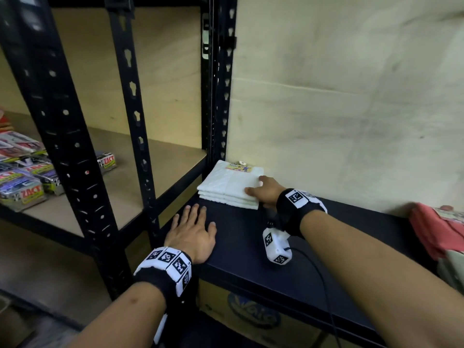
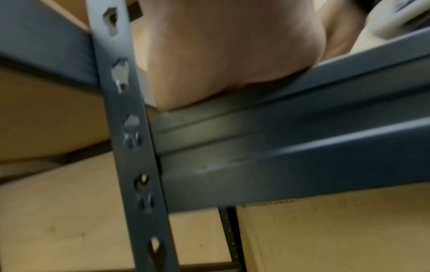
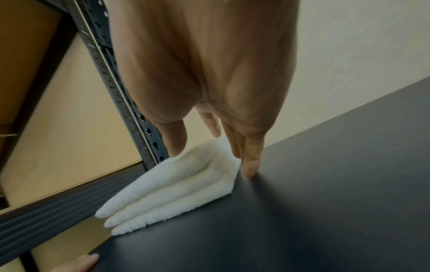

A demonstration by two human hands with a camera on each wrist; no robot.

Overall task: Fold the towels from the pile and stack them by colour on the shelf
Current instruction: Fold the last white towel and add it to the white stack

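A: Okay, white towels?
B: Folded stack of white towels (image 1: 229,187) on the dark shelf (image 1: 313,247), back corner, beside the black upright (image 1: 221,96), against the wall (image 1: 351,96).
A: Hands?
B: Right hand (image 1: 266,190) at the stack's right edge, thumb on top, straight fingers (image 3: 251,162) against its side. Left hand (image 1: 193,231) flat and spread on the shelf, in front of the stack.
A: Else?
B: Pink towels (image 1: 434,232) far right of the stack.
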